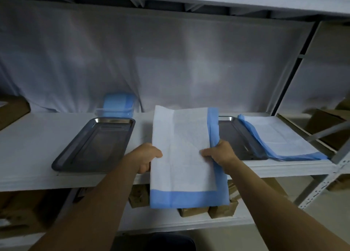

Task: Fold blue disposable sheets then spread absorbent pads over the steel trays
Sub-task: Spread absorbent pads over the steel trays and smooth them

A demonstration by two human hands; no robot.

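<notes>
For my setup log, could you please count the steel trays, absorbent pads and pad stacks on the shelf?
Steel trays: 2, left tray and right tray, both bare
Absorbent pads: 2, held pad and spread pad
Pad stacks: 1, blue stack
Total: 5

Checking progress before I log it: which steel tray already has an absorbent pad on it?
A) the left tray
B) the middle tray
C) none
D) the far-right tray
D: a blue-edged pad already lies over the far-right tray; the left tray and middle tray are bare steel.
</notes>
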